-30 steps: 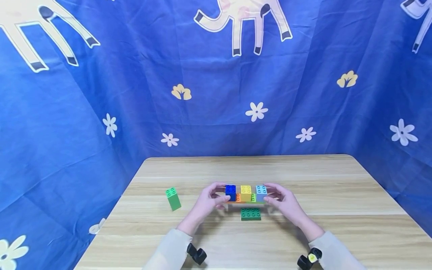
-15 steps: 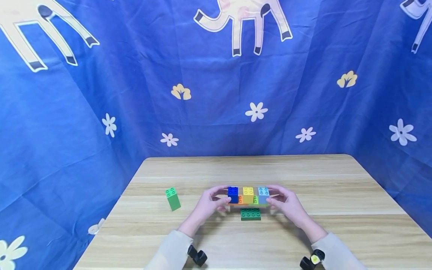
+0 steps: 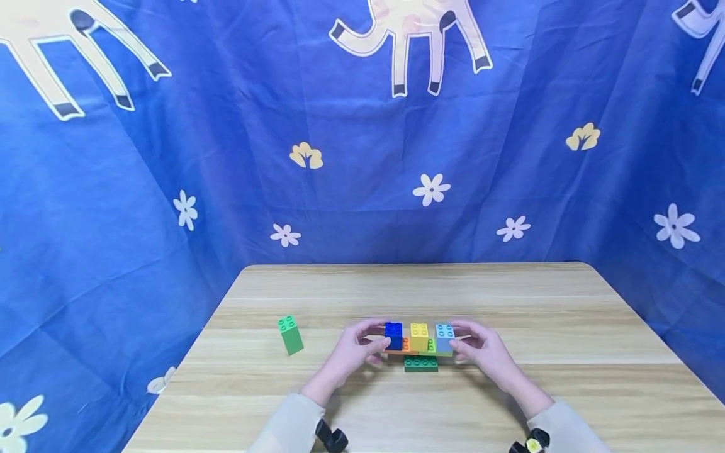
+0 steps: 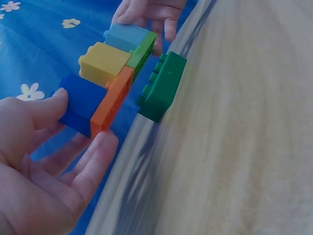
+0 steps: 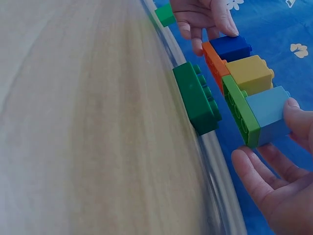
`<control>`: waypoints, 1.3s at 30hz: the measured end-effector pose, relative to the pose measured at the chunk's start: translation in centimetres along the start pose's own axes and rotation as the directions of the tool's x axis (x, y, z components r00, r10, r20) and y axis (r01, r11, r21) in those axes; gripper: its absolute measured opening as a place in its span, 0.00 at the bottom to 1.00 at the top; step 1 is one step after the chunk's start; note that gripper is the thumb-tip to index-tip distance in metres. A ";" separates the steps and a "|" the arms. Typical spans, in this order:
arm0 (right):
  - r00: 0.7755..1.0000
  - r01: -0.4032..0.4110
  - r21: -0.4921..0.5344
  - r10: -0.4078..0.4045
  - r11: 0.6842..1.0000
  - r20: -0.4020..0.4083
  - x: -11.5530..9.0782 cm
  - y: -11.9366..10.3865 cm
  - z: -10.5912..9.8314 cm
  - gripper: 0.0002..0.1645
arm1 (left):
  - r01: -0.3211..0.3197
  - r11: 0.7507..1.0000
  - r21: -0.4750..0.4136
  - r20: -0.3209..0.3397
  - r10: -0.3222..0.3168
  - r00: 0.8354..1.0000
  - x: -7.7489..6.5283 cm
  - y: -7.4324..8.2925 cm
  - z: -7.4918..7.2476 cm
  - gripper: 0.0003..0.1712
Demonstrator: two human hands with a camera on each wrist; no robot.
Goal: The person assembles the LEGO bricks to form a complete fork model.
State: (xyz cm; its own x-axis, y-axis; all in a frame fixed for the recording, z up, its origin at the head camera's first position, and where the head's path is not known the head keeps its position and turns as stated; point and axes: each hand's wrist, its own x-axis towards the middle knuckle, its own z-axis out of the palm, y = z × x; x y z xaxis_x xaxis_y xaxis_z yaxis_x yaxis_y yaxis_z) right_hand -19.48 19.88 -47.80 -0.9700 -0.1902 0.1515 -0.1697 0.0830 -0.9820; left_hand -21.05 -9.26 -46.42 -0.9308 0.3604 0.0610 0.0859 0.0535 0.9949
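Observation:
Joined toy building bricks hang level between my two hands. An orange plate and a lime green plate form the base. On top stand a dark blue brick, a yellow brick and a light blue brick. My left hand grips the dark blue end, thumb on the blue brick and fingertips near the orange plate. At the light blue end, my right hand grips likewise. Below the assembly a dark green brick sits studs-up on the table; both wrist views show a gap between them.
A tall green brick stands by itself at the left of the wooden table. Blue cloth with animals and flowers hangs behind and along the sides. Black wrist cameras sit on the sleeves.
Both hands have brought the joined bricks slightly right, then toward me and closer to the dark green brick. The tall green brick and the dark green brick have stayed put.

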 end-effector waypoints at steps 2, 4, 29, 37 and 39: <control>1.000 -0.005 0.006 0.005 1.000 -0.007 0.0 0.1 0.0 0.30 | 0.003 1.000 -0.001 -0.002 -0.003 1.000 0.0 -0.1 0.1 0.31; 1.000 -0.009 0.011 0.009 1.000 -0.010 -0.1 0.2 0.1 0.29 | 0.008 1.000 0.002 -0.003 -0.008 1.000 0.0 -0.2 0.1 0.31; 0.999 -0.046 0.012 0.046 0.999 -0.002 -0.8 0.8 -0.2 0.28 | 0.055 0.996 -0.075 -0.001 -0.056 0.998 -0.9 -0.4 0.8 0.28; 0.999 -0.033 0.017 0.032 0.999 0.026 -0.9 0.8 -0.3 0.28 | 0.051 0.997 -0.054 0.009 -0.050 0.999 -1.0 -0.4 0.9 0.24; 0.999 -0.023 0.017 0.022 1.000 0.035 -0.9 0.8 -0.3 0.27 | 0.048 0.998 -0.052 0.010 -0.047 0.999 -1.0 -0.5 0.9 0.23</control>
State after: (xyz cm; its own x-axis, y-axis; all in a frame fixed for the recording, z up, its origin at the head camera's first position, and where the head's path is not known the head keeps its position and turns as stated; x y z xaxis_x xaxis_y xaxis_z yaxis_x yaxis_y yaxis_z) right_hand -18.77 20.45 -48.66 -0.9667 -0.2227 0.1258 -0.1446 0.0704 -0.9870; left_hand -19.85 -8.79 -47.09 -0.9301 0.3671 0.0128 0.0226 0.0224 0.9995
